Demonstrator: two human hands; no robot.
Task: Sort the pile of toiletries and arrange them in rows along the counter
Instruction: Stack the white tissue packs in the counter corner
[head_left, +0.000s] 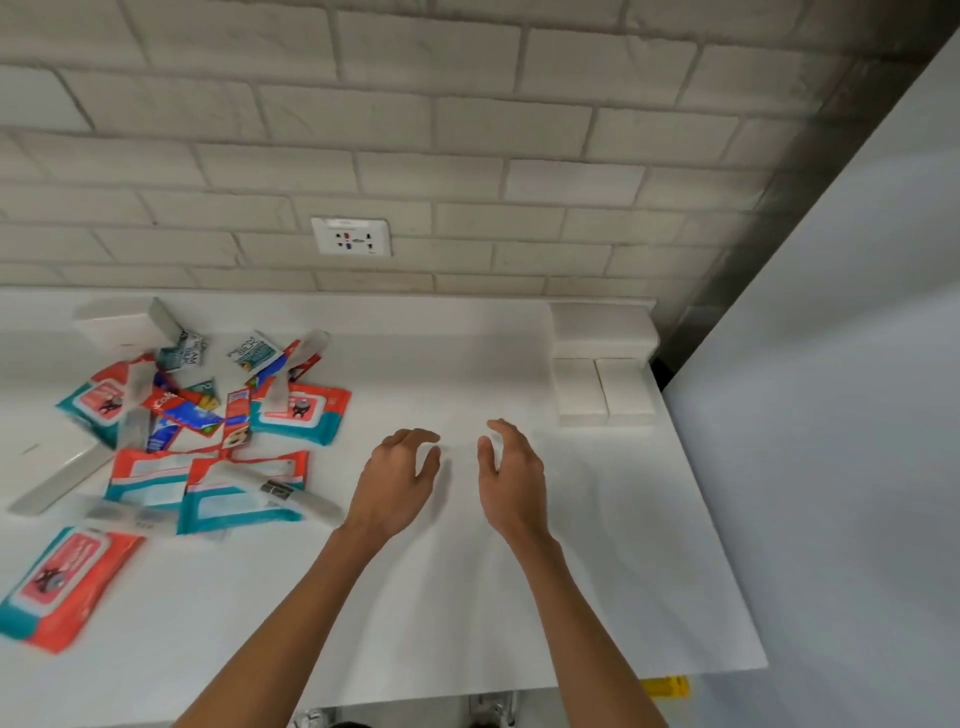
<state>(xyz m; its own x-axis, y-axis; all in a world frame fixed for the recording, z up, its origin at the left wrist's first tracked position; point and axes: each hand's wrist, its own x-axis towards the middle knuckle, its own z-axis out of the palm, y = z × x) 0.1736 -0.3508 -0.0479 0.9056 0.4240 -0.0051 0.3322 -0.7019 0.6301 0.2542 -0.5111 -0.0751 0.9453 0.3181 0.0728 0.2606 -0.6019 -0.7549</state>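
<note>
**Both hands empty over the counter, the pile well off to their left**

Farthest left of the fingers, a red-and-teal soft wipe pack lies alone near the front of the white counter. It is so smeared by blur that I cannot read its label. Behind it is the pile of toiletries, heaped and well apart from both hands. It holds more wipe packs in the same colours and a half-buried red cardboard toothpaste box. There are small grey-green printed sachets at the back, and long pale grey flat packets lie across the rest. The pieces overlap, so I cannot tell how many lie underneath. A white rectangular box sits at the pile's far corner, its edges washed out against the counter.

The left hand hovers palm down over bare counter, its fingers loosely curled and holding nothing. I cannot tell whether the tips touch the surface. Just beside it, with a gap between, is the right hand, fingers loosely bent, thumb turned toward the other hand, also holding nothing.

Beyond the fingertips, a white wall socket sits in the pale tiled wall. Right of the right fingers and further back, two white square blocks lie side by side, touching. A long white block lies behind them. They are white on white and hard to outline. Near the bottom right a small yellow object shows, cut off by the counter's front edge.
</note>
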